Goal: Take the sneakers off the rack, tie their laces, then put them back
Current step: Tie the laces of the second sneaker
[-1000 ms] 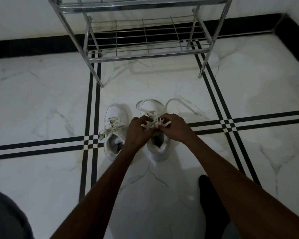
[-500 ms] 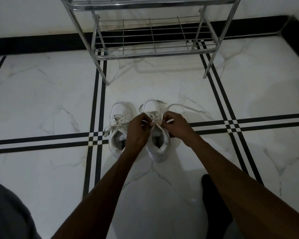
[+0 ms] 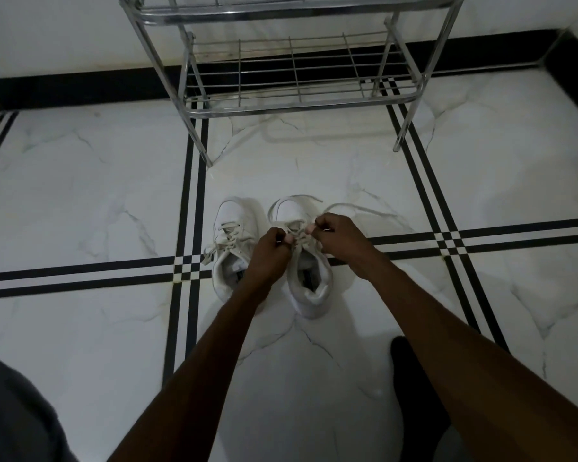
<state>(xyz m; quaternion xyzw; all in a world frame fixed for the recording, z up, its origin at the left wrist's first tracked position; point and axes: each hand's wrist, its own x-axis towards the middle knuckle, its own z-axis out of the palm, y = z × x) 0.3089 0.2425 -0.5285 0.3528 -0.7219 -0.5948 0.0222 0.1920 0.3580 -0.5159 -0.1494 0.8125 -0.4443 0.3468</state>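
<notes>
Fingers (image 3: 289,240) pinching laces (image 3: 299,233), rack (image 3: 301,106) shelf bare

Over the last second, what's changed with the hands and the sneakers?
The left hand and right hand have drawn slightly apart, pulling the laces of the right-side sneaker tighter; both keep their grip. The left-side sneaker, its laces loose, and the rack stayed put.

We see two white sneakers side by side on the floor (image 3: 80,195). The left hand (image 3: 270,251) and the right hand (image 3: 339,236) each pinch a lace of the right sneaker (image 3: 309,285). The left sneaker (image 3: 229,258) has loose laces. The metal rack (image 3: 297,95) stands behind them.
</notes>
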